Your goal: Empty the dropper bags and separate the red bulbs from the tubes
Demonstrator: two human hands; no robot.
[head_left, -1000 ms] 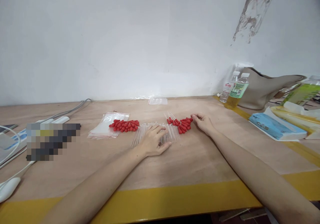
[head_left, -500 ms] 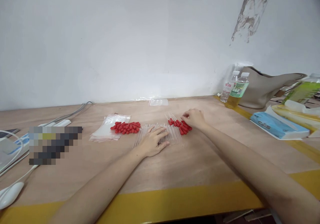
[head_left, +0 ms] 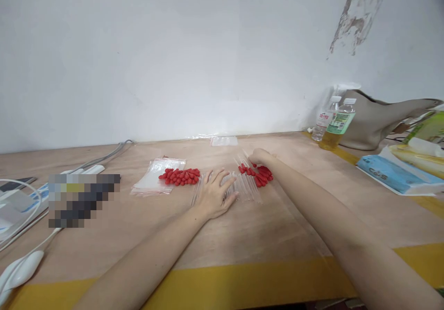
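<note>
My left hand (head_left: 215, 195) lies with fingers spread over a row of clear thin glass tubes (head_left: 248, 187), touching them. Some tubes are hidden under it. Farther right, my right hand (head_left: 262, 155) is closed, its fingers bent down behind a cluster of droppers. What the fingertips hold is hidden; a red bulb shows just under them. These droppers have red rubber bulbs (head_left: 264, 176) and thin clear stems (head_left: 242, 159) pointing away from me. Left of the tubes is a pile of loose red rubber bulbs (head_left: 180, 177), partly on a stack of clear plastic bags (head_left: 151, 179).
A flat plastic bag (head_left: 225, 141) lies by the wall. Two bottles (head_left: 336, 125), a grey-brown bag (head_left: 367, 120) and a blue tissue pack (head_left: 385, 173) stand at right. On the left are a power strip (head_left: 81, 170), cables and a white mouse-like object (head_left: 26, 270).
My right hand has turned and bent its fingers farther over the droppers' stems, away from the bulbs. My left hand stays on the tubes. The whole view has shifted slightly.
</note>
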